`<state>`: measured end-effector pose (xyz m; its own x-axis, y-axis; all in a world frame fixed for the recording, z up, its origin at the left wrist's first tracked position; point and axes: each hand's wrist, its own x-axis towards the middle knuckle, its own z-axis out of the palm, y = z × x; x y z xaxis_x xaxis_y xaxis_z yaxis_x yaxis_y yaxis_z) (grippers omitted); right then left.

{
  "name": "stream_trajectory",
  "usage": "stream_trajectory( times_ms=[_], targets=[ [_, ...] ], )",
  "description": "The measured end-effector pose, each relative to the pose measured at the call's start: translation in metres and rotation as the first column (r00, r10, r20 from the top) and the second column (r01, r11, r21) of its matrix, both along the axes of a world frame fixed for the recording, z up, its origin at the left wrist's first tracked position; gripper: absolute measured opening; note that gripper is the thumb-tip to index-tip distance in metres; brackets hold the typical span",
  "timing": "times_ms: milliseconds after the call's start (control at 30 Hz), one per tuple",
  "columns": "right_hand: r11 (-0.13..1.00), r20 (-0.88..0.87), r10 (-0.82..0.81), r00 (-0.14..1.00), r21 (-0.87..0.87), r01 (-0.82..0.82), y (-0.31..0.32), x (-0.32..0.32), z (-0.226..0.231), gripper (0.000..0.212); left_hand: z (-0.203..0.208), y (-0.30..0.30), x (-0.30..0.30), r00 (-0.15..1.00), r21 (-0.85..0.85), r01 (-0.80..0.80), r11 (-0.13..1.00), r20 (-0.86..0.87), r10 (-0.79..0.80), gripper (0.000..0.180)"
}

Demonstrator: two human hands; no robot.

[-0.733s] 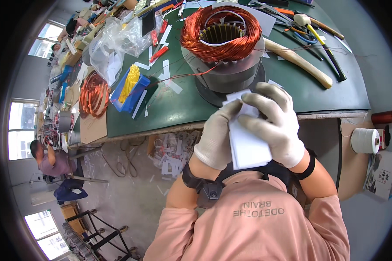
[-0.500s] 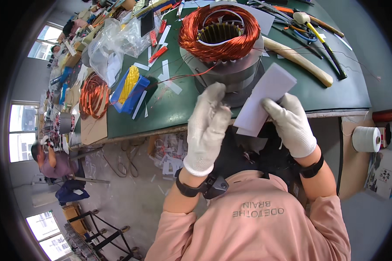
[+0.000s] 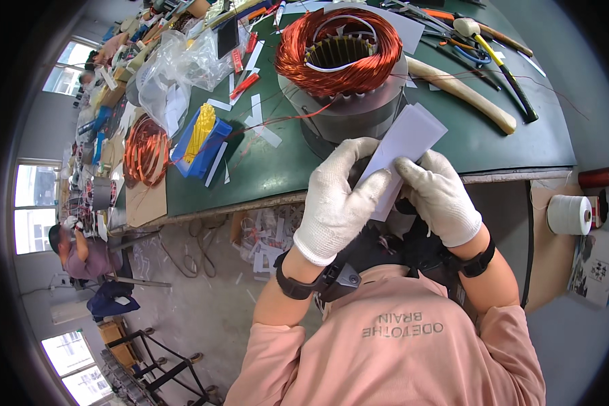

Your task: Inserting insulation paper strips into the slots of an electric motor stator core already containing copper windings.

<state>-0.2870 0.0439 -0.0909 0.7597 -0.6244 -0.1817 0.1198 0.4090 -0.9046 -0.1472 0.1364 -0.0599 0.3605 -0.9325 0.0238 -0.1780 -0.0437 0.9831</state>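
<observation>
Both my hands wear white knitted gloves and hold a small stack of white paper strips [image 3: 413, 132] over the table's near edge. My right hand [image 3: 441, 197] pinches the strips at their lower right side, thumb on top. At their left edge is my left hand [image 3: 338, 203], its thumb lying on the paper and its fingers partly hidden behind. Just beyond the strips stands a motor stator [image 3: 348, 118], a grey metal cylinder with a thick ring of copper windings [image 3: 294, 57] on top. Thin red wires [image 3: 271, 120] trail from it to the left.
On the green table [image 3: 250, 179] stand a blue bin [image 3: 213, 152] of yellow sticks and a copper wire coil [image 3: 145, 152]. A wooden handle [image 3: 467, 95], a mallet [image 3: 497, 57] and other tools lie at right. Plastic bags [image 3: 176, 68] lie at left. Another person [image 3: 84, 254] works far left.
My left hand has moved right and taken hold of the paper strips, which my right hand has brought slightly left and toward me.
</observation>
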Motion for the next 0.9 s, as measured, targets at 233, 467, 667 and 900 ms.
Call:
stream_trajectory(
  times_ms=[233,467,667,900],
  targets=[
    [0.695,-0.122,-0.453,0.883,-0.669,0.264,0.002,0.005,-0.001,0.046,-0.006,0.006,0.003,0.952,0.003,-0.058,0.998,-0.302,0.056,0.027],
    [-0.139,0.104,-0.356,0.929,-0.989,0.057,-0.004,-0.003,0.009,0.038,-0.002,0.012,0.017,0.739,0.014,0.139,0.99,-0.667,-0.094,0.055],
    [0.868,-0.175,-0.006,0.985,-0.489,-0.082,0.013,-0.001,0.023,0.018,-0.011,-0.002,0.009,0.908,-0.251,0.002,0.968,0.407,0.103,0.05],
    [0.973,-0.119,0.175,0.977,-0.129,-0.19,0.005,0.0,0.03,0.019,0.006,0.001,0.002,0.944,-0.107,0.116,0.987,-0.297,-0.143,0.042]
  ],
)
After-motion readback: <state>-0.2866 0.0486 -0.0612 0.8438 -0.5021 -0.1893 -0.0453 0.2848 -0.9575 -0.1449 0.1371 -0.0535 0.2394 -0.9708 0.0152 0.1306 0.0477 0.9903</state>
